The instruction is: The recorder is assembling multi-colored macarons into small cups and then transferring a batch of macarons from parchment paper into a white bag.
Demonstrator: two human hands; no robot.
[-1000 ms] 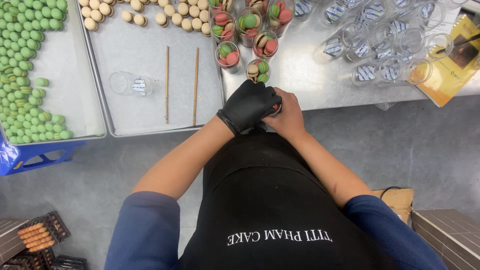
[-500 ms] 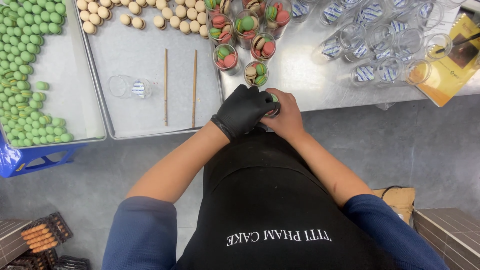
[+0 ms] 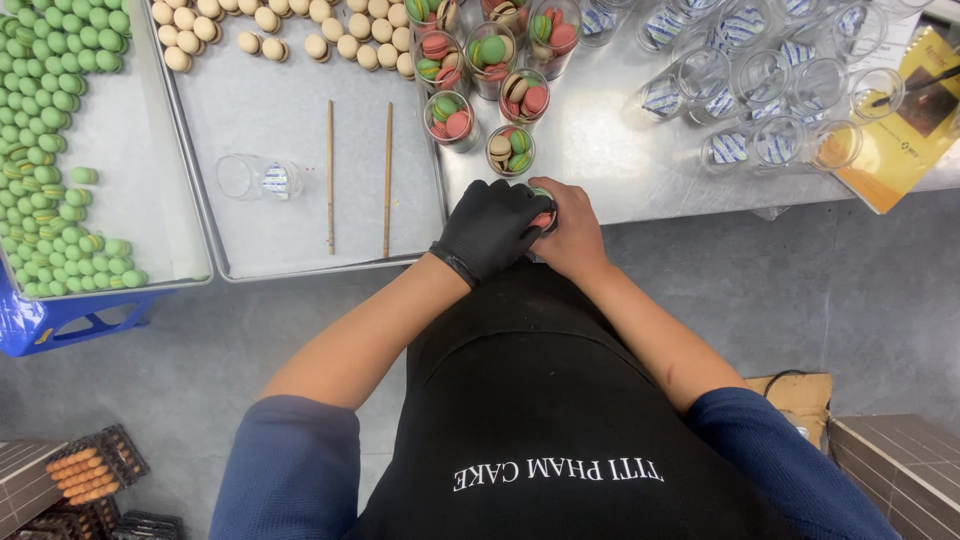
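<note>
While our black-gloved left hand (image 3: 492, 228) curls over the top of a small clear plastic cup of coloured macarons (image 3: 543, 208), our bare right hand (image 3: 573, 236) wraps round the cup from the other side, so both hands are closed on it at the near edge of the steel bench (image 3: 600, 170). Only a sliver of the cup, with a little red and green, shows between the fingers. We cannot tell whether a lid is on it.

To do this well, we judge that we should keep the cup upright and let the right hand carry it, while the gloved fingers press evenly and gently, since the shells likely crack under a hard squeeze.

Just beyond the hands stand more filled clear cups of red, green and beige macarons (image 3: 484, 70). Farther right of them lie empty clear cups with blue-and-white labels (image 3: 760, 85). To the left of the gloved hand sits a metal tray (image 3: 300, 160) with two wooden sticks (image 3: 358, 178), one tipped empty cup (image 3: 255, 178) and beige shells (image 3: 300, 30) at its far end.
</note>
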